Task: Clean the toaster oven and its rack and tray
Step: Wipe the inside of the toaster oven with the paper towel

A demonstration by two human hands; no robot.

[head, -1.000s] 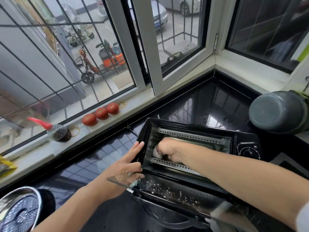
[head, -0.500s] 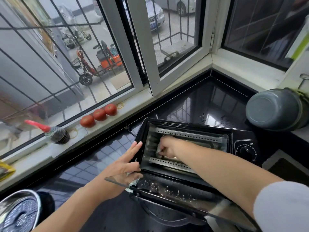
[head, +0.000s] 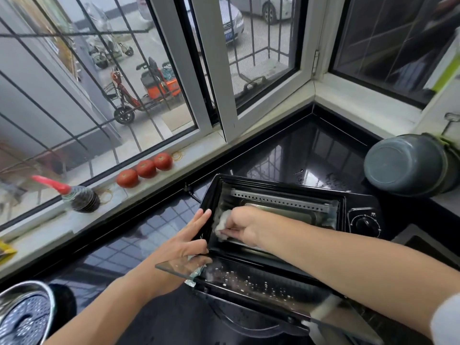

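Wiping inside the open toaster oven [head: 278, 215] on the black tabletop [head: 149, 235].

The right hand [head: 245, 226] reaches into the oven's left side, fingers curled tight around a pale cloth [head: 222, 224] pressed against the inner wall. The left hand [head: 185, 241] lies flat and spread, fingers straight, braced against the oven's outer left side just above the lowered glass door [head: 249, 282]. Three tomatoes [head: 145, 168] sit on the windowsill [head: 174, 180].

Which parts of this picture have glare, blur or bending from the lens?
Head view: window reflections glare on the black countertop; the toaster oven door glass shows bright droplets; window frames bow from the wide-angle lens; edges are soft, as at the steel lid.
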